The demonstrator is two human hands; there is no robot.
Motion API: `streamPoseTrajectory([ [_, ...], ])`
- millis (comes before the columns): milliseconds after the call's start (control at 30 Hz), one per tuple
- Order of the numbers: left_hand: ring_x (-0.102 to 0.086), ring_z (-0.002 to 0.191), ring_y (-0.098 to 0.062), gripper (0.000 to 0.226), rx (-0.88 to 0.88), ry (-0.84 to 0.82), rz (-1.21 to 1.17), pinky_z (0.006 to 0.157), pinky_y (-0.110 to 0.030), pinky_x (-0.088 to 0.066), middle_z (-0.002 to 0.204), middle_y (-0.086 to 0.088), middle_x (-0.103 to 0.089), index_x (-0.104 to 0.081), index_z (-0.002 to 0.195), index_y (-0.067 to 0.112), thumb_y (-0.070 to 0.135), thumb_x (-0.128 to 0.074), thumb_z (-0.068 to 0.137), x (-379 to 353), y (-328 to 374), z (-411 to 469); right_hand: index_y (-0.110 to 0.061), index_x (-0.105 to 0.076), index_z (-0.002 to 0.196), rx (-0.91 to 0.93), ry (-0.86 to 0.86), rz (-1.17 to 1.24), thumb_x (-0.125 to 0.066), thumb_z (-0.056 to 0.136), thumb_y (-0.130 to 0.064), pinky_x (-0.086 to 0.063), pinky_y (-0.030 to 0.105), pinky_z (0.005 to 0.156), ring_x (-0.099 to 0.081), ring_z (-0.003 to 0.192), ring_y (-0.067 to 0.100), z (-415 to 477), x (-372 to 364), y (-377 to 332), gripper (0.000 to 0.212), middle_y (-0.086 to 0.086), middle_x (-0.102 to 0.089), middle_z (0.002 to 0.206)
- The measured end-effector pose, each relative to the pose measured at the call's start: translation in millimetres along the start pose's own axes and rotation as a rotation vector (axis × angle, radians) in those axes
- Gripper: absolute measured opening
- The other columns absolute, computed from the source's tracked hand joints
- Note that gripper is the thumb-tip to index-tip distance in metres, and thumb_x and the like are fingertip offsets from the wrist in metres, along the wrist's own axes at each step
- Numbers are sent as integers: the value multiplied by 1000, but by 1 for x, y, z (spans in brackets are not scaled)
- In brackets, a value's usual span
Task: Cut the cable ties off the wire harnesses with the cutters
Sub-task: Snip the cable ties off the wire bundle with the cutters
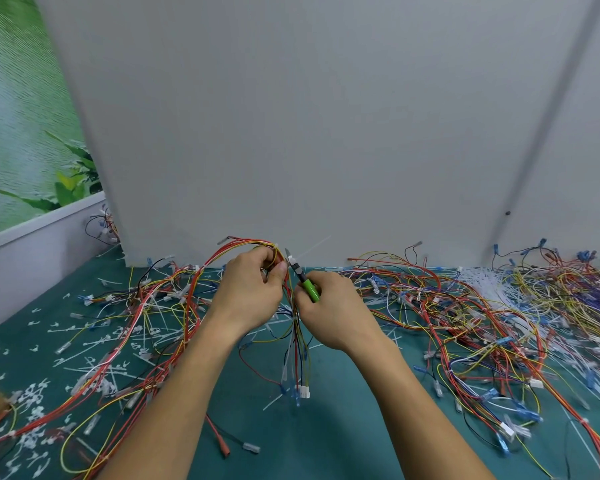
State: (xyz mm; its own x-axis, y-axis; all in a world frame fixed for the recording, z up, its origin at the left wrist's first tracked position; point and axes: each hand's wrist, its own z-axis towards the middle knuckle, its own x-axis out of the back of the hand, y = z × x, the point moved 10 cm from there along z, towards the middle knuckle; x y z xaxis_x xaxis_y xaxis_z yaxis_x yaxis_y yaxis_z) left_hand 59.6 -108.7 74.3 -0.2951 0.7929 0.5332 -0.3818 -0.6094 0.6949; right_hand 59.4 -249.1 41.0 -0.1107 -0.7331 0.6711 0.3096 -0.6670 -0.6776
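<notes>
The left hand (253,292) pinches a wire harness (296,355) above the middle of the green tabletop (291,445), and its wires hang lengthwise toward the near edge. The right hand (329,310) grips the green-handled cutters (305,282). They slant, tip pointing toward the far-left corner, at a white cable tie (292,260) beside the left thumb.

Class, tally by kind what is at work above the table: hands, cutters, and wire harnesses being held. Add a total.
hands: 2 (left hand, right hand)
cutters: 1
wire harness held: 1
total: 4
</notes>
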Motion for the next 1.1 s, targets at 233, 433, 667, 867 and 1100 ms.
streamPoseTrajectory([
  [233, -45, 44, -4, 23, -1, 0, -15, 47, -15, -31, 53, 24, -55, -60, 77, 23, 20, -60, 100, -1, -1, 0, -20, -48, 64, 5, 10, 19, -56, 98, -25, -30, 26, 48, -39, 49, 13, 0, 2, 0, 35, 0, -48, 58],
  [433, -42, 43, -5, 22, -7, 8, -24, 48, -20, -35, 54, 13, -53, -60, 78, 23, 20, -60, 100, 1, 1, 0, -18, -47, 55, -10, 53, 77, -61, 95, -22, -31, 17, 41, -37, 45, 12, 3, 7, 4, 43, -6, -43, 45],
  [667, -45, 46, -5, 24, 2, 2, -15, 50, -22, -36, 55, 13, -53, -58, 77, 25, 21, -60, 100, 0, 1, -1, -16, -50, 63, -1, 29, 31, -58, 97, -25, -28, 20, 43, -37, 47, 13, 2, 3, 3, 36, 0, -48, 56],
  [867, -46, 46, -4, 23, 1, -5, -2, 46, -16, -32, 51, 19, -54, -59, 77, 22, 20, -59, 100, -1, 1, 0, -20, -46, 66, 13, -1, 7, -55, 99, -25, -27, 19, 43, -40, 49, 12, 0, -2, -1, 35, -1, -48, 59],
  [1100, -41, 46, -7, 23, 4, 1, -29, 54, -29, -39, 56, 9, -52, -60, 77, 21, 21, -60, 100, -1, 0, 0, -18, -46, 66, 5, 0, 35, -56, 99, -24, -28, 24, 47, -38, 50, 13, 0, -1, 0, 35, 0, -47, 59],
])
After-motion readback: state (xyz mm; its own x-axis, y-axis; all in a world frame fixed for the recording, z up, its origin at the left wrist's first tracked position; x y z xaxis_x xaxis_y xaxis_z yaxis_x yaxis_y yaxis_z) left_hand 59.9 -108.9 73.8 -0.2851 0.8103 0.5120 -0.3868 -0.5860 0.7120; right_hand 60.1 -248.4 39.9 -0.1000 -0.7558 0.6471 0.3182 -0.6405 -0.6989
